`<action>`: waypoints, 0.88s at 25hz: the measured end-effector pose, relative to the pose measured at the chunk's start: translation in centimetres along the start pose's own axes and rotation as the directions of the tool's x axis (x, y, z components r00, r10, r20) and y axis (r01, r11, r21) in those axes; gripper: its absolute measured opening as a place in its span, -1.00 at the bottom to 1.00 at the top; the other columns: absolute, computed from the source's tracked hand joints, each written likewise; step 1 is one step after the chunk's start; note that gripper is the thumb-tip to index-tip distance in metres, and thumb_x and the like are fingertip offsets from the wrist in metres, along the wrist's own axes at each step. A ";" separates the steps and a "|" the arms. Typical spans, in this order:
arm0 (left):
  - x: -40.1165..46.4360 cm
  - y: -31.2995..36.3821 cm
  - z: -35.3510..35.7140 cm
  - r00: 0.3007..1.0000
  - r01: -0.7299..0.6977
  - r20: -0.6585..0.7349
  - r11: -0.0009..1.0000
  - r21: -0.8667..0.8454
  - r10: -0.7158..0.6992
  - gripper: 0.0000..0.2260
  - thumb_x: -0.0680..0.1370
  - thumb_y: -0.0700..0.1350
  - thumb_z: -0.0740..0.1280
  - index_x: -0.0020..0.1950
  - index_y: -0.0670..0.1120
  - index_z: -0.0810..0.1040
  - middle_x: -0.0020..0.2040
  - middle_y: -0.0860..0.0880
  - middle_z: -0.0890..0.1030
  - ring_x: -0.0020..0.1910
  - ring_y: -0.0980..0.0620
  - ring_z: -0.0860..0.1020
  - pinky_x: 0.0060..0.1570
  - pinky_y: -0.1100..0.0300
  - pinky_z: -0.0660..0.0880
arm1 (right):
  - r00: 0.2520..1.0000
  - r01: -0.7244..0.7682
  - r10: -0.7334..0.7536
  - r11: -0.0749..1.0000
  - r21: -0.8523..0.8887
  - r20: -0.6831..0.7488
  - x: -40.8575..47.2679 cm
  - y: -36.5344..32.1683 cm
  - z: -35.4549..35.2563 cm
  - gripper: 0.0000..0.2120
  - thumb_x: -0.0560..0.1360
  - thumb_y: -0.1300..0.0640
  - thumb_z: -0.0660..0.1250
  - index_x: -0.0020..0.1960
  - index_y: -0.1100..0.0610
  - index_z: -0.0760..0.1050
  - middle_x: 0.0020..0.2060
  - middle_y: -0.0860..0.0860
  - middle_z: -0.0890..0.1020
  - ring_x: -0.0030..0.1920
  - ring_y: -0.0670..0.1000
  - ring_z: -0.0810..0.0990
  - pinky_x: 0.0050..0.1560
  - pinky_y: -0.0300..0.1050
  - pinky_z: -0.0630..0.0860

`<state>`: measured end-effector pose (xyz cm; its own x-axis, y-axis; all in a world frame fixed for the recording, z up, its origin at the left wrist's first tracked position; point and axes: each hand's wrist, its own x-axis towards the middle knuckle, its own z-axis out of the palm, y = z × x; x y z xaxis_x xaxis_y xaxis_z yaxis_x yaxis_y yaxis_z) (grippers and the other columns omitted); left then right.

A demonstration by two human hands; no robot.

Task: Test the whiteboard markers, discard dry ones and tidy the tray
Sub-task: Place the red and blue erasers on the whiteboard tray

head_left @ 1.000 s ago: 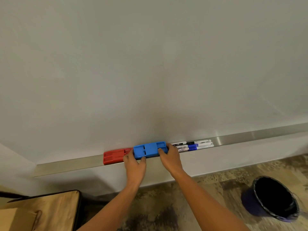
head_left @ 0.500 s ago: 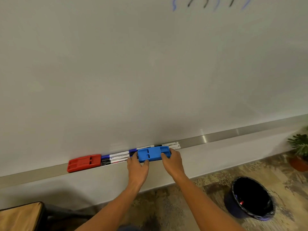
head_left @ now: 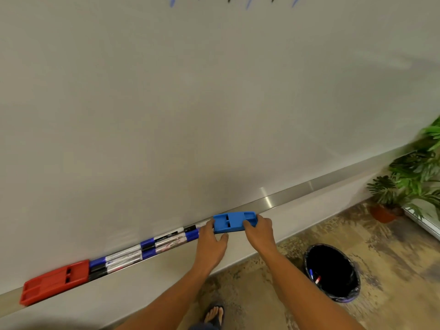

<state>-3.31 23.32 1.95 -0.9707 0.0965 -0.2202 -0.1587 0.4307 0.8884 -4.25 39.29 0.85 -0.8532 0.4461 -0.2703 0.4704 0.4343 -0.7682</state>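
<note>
A blue eraser [head_left: 232, 221] sits in the metal tray [head_left: 297, 192] under the whiteboard [head_left: 214, 103]. My left hand [head_left: 210, 241] holds its left end and my right hand [head_left: 258, 232] grips its right end. Left of it, several markers [head_left: 145, 250] with blue and black caps lie end to end in rows along the tray. A red eraser [head_left: 56, 281] lies at the tray's far left, touching the markers' left end. Blue and black test strokes [head_left: 247, 2] show at the board's top edge.
A black bin [head_left: 332, 272] with a dark liner stands on the floor at the right and holds two discarded markers. A potted plant [head_left: 404, 184] stands at the far right by the wall. My foot in a sandal [head_left: 214, 314] is below.
Both hands have slid the blue eraser to the right along the tray, away from the red eraser. The row of markers between the two erasers now lies uncovered.
</note>
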 end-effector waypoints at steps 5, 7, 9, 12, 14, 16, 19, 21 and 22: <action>3.4 1.1 3.3 0.993 0.022 0.111 0.992 0.124 -0.036 -0.46 0.59 -0.04 0.32 0.54 -0.06 0.24 0.48 -0.09 0.29 0.44 -0.04 0.30 0.45 0.07 0.26 | 0.998 -0.058 0.058 0.997 -0.053 0.005 5.0 1.3 -1.4 -0.69 0.51 -0.01 0.29 0.15 0.15 0.50 0.07 0.12 0.46 0.03 0.13 0.56 0.16 0.15 0.58; 4.4 1.4 3.9 0.988 0.023 0.147 0.985 0.170 -0.048 -0.44 0.59 0.00 0.32 0.54 -0.04 0.24 0.49 -0.08 0.25 0.46 -0.07 0.27 0.45 0.06 0.26 | 0.997 -0.073 0.073 0.995 -0.068 -0.006 6.7 1.7 -1.2 -0.63 0.46 -0.07 0.29 0.15 0.14 0.51 0.06 0.13 0.49 0.03 0.15 0.57 0.14 0.18 0.59; 5.5 1.4 4.5 0.982 0.036 0.172 0.977 0.210 -0.073 -0.45 0.58 0.01 0.32 0.54 -0.01 0.24 0.50 -0.09 0.22 0.46 -0.07 0.26 0.44 0.07 0.27 | 0.997 -0.082 0.083 0.992 -0.098 0.008 7.6 1.3 -1.2 -0.61 0.52 -0.02 0.32 0.26 0.17 0.47 0.14 0.16 0.45 0.12 0.18 0.53 0.22 0.14 0.54; 6.8 1.1 4.8 0.971 0.060 0.217 0.978 0.198 -0.104 -0.48 0.59 -0.01 0.31 0.53 -0.02 0.27 0.49 -0.10 0.22 0.44 -0.04 0.30 0.40 0.16 0.27 | 0.995 -0.091 0.094 0.986 -0.139 0.020 8.7 1.1 -1.1 -0.58 0.57 0.05 0.32 0.35 0.21 0.41 0.23 0.20 0.42 0.21 0.21 0.48 0.27 0.07 0.48; 7.5 1.0 4.9 0.964 0.084 0.233 0.978 0.192 -0.128 -0.48 0.60 -0.02 0.30 0.53 -0.04 0.27 0.48 -0.10 0.24 0.43 -0.03 0.32 0.38 0.17 0.28 | 0.996 -0.078 0.083 0.983 -0.167 0.023 9.3 1.1 -1.0 -0.55 0.57 0.05 0.32 0.39 0.23 0.39 0.26 0.22 0.42 0.25 0.21 0.46 0.28 0.06 0.47; 8.1 0.8 4.9 0.962 0.108 0.226 0.973 0.205 -0.155 -0.48 0.59 -0.01 0.30 0.53 -0.06 0.27 0.46 -0.10 0.29 0.42 -0.04 0.34 0.37 0.15 0.29 | 0.997 -0.072 0.077 0.980 -0.187 0.022 9.9 1.1 -1.0 -0.49 0.58 0.03 0.33 0.44 0.24 0.35 0.30 0.22 0.42 0.30 0.21 0.43 0.31 0.06 0.43; 8.4 0.8 5.1 0.964 0.135 0.197 0.968 0.211 -0.177 -0.49 0.59 0.00 0.30 0.51 -0.09 0.30 0.43 -0.10 0.37 0.40 -0.03 0.37 0.35 0.16 0.30 | 0.998 -0.049 0.056 0.975 -0.217 0.024 10.4 1.3 -0.9 -0.42 0.58 -0.04 0.34 0.48 0.23 0.33 0.34 0.21 0.44 0.35 0.22 0.41 0.34 0.07 0.42; 8.3 0.8 5.3 0.966 0.131 0.195 0.969 0.209 -0.172 -0.51 0.59 0.00 0.30 0.49 -0.10 0.32 0.42 -0.08 0.38 0.39 -0.02 0.38 0.30 0.20 0.30 | 0.999 -0.024 0.030 0.971 -0.238 0.023 10.5 1.5 -0.9 -0.42 0.57 -0.04 0.35 0.48 0.23 0.34 0.32 0.21 0.48 0.34 0.22 0.41 0.32 0.07 0.42; 8.1 0.8 5.4 0.967 0.123 0.196 0.970 0.208 -0.164 -0.53 0.60 -0.01 0.30 0.48 -0.10 0.33 0.42 -0.07 0.39 0.38 -0.01 0.38 0.26 0.24 0.30 | 1.000 -0.014 0.020 0.968 -0.251 0.022 10.5 1.5 -0.8 -0.42 0.57 -0.03 0.36 0.48 0.23 0.35 0.31 0.21 0.49 0.34 0.22 0.41 0.31 0.07 0.41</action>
<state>-10.37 29.32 -1.29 -0.8769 0.1983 -0.4379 -0.2357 0.6165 0.7512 -12.30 45.28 -2.64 -0.8484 0.4371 -0.2984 0.5236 0.6109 -0.5938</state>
